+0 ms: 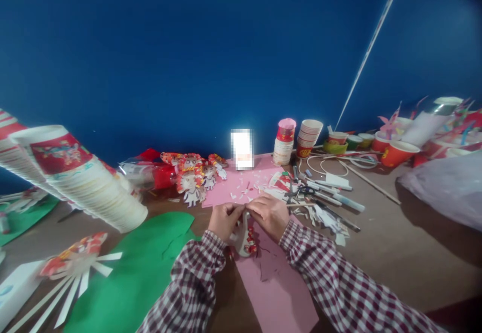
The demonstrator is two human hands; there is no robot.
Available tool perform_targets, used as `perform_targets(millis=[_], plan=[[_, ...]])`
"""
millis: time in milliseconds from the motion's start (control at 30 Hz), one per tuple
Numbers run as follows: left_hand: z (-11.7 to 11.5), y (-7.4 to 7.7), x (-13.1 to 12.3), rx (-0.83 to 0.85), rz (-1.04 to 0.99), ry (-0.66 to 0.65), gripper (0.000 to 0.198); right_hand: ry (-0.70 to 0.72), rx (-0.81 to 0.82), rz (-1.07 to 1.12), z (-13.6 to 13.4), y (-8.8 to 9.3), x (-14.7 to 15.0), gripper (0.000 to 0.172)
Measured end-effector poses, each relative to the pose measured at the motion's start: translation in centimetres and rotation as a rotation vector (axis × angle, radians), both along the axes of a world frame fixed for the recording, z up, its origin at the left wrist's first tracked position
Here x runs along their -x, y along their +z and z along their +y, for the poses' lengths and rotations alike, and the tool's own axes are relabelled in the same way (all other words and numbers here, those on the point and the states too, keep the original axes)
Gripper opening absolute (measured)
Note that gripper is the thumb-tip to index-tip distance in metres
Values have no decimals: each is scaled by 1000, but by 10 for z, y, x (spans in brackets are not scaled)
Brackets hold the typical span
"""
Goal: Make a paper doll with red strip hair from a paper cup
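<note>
Clutter crowds the brown desk I look down on. A deep blue wall closes the room right behind it, with a thin white strip slanting up it on the right.

Near the middle, my view shows the left hand and the right hand, both in checked sleeves. Their fingers are closed in a pinch on the upper edge of a white paper cut-out with red print. The cut-out sits over a pink paper sheet; I cannot tell whether it rests on it.

A green paper sheet lies just left of the pink one. A long stack of white paper cups with red labels leans over at the far left. Small red-and-white paper figures line the back, near two upright cup stacks. White markers and paper scraps lie just right of the hands. Beyond them are red paper cups and a pale plastic bag.
</note>
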State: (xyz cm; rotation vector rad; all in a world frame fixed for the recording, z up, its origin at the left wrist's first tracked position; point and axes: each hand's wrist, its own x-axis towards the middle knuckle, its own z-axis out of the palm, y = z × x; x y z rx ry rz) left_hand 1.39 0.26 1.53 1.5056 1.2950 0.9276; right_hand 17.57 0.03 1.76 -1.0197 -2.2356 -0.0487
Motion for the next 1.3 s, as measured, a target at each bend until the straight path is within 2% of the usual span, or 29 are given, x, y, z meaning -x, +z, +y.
perform_targets(millis=[500,667,867,1033,1300], plan=[[0,0,-1,-16,-91,-3,30,-90,84,2,-3,0,3,21],[0,3,-1,-30,-125,-1,26,-96,96,9,-3,0,2,23],[0,-1,-1,-16,-151,18,27,-93,154,34,-4,0,2,20],[0,-1,0,-20,-220,3,40,-25,167,58,-5,-1,2,19],[0,0,-1,12,-212,6,45,40,166,109,-2,-4,0,20]])
